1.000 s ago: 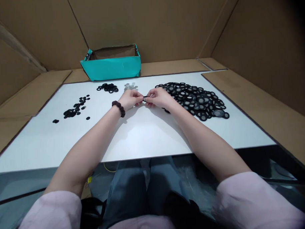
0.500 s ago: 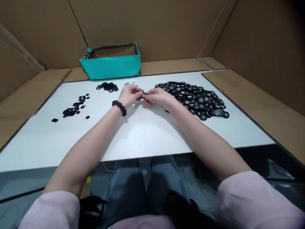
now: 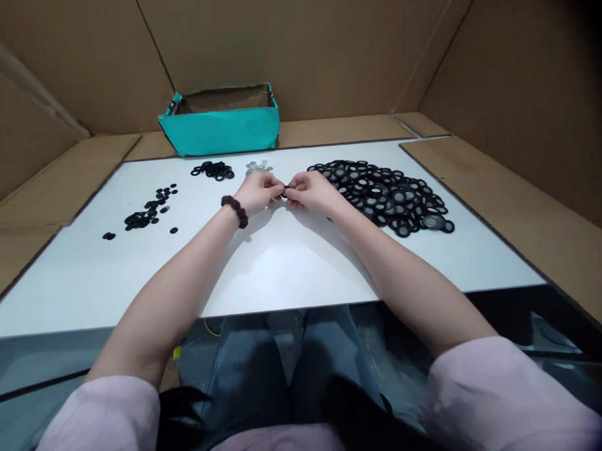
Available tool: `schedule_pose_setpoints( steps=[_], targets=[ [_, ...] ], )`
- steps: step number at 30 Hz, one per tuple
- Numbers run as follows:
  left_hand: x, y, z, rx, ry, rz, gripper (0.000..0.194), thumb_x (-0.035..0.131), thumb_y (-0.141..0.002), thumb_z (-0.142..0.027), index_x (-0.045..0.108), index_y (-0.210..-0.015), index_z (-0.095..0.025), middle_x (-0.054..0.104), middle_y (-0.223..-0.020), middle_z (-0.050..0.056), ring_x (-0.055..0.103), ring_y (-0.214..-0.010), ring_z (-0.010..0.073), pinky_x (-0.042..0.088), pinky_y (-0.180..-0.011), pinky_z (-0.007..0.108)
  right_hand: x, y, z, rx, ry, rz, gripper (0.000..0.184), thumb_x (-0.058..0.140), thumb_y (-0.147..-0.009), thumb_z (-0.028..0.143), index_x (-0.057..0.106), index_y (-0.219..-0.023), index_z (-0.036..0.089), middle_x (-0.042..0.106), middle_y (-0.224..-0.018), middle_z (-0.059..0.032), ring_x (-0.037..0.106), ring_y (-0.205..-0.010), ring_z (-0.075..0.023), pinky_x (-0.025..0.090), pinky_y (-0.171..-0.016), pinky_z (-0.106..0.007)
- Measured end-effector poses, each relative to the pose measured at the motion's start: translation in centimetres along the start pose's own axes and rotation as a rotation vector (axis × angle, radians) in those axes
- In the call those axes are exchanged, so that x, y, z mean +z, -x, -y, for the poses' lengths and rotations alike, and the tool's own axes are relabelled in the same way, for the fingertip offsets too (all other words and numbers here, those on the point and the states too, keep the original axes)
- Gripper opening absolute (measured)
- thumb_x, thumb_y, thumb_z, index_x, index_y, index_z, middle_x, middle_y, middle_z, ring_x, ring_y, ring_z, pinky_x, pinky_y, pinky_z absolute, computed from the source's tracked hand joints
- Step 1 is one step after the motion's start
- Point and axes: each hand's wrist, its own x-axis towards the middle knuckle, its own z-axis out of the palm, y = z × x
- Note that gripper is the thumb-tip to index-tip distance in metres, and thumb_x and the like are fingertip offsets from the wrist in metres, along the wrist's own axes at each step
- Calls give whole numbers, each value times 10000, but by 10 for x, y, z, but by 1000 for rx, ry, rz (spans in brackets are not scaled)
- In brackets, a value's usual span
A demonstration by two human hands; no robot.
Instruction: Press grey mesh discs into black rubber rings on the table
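Between my fingertips, just above the middle of the white table, is a small black ring-shaped piece (image 3: 285,192), mostly covered by the fingers. My left hand (image 3: 260,191), with a dark scrunchie on its wrist, pinches it from the left. From the right, my right hand (image 3: 311,189) grips the same piece between thumb and fingers. A large heap of black rings with grey centres (image 3: 379,196) lies right beside my right hand. Behind my left hand are several small clear discs (image 3: 258,166), partly hidden by it.
A small pile of black rings (image 3: 213,170) lies at the back left. Small black discs (image 3: 141,219) are scattered farther left on the white table (image 3: 283,272). A turquoise box (image 3: 223,133) stands at the back edge, with cardboard walls (image 3: 334,53) around.
The piece between my fingers has tilted, and its grey centre no longer shows. Both hands stay in nearly the same place, still pinching it.
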Motion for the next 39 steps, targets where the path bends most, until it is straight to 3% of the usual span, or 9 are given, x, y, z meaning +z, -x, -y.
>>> schedule_pose_setpoints(
  steps=[6, 9, 12, 17, 22, 27, 32, 39],
  targets=[
    [6, -2, 6, 12, 40, -42, 116, 669, -881, -132, 651, -768, -156, 677, -688, 31, 730, -750, 189, 641, -844, 398, 0, -4, -3, -29, -4, -76, 281, 693, -875, 31, 591, -659, 179, 633, -564, 20, 582, -547, -100, 484, -594, -190],
    [7, -1, 4, 33, 70, -72, 15, 693, -844, -130, 693, -852, -143, 705, -724, 30, 740, -791, 193, 644, -875, 411, 1, -2, 3, 66, -122, -92, 307, 688, -905, 13, 580, -668, 177, 624, -554, 22, 546, -510, -86, 448, -543, -179],
    [8, -3, 3, 68, 61, -91, 135, 702, -802, -96, 723, -931, -132, 721, -756, 28, 722, -763, 165, 642, -883, 393, 2, 4, 11, 169, -255, -52, 329, 653, -949, -5, 572, -686, 174, 652, -577, 9, 565, -513, -81, 465, -540, -173],
    [10, -4, 3, 99, -20, -136, 133, 652, -816, -88, 718, -916, -144, 721, -761, 27, 693, -721, 154, 633, -853, 372, 1, 10, 20, 225, -335, -12, 357, 614, -976, -33, 547, -699, 183, 662, -571, 1, 607, -518, -84, 496, -546, -162],
    [12, -2, 6, 79, -94, -126, 102, 609, -890, -132, 655, -806, -168, 722, -756, 56, 716, -794, 198, 611, -875, 391, 4, 8, 16, 230, -352, -20, 366, 620, -995, -5, 514, -706, 192, 659, -564, 7, 603, -501, -78, 487, -519, -153],
    [13, 2, 6, 85, -151, -197, 151, 629, -877, -102, 602, -753, -184, 733, -814, 84, 728, -944, 238, 575, -948, 400, 6, 3, 7, 208, -333, -68, 340, 733, -935, 19, 525, -721, 183, 658, -566, 9, 620, -502, -85, 428, -469, -143],
    [17, 7, 0, 81, -164, -203, 120, 589, -902, -113, 623, -813, -185, 725, -821, 70, 719, -903, 233, 572, -951, 413, 4, 1, 6, 131, -223, -97, 327, 740, -896, 1, 585, -659, 166, 628, -558, 22, 553, -492, -72, 405, -462, -153],
    [19, 7, 0, 231, -235, -211, 163, 566, -854, -122, 668, -945, -212, 730, -910, 42, 667, -924, 214, 570, -948, 399, 0, 0, 9, 204, -295, -13, 344, 692, -919, 22, 616, -610, 154, 651, -595, -28, 574, -535, -96, 430, -506, -186]
  ],
)
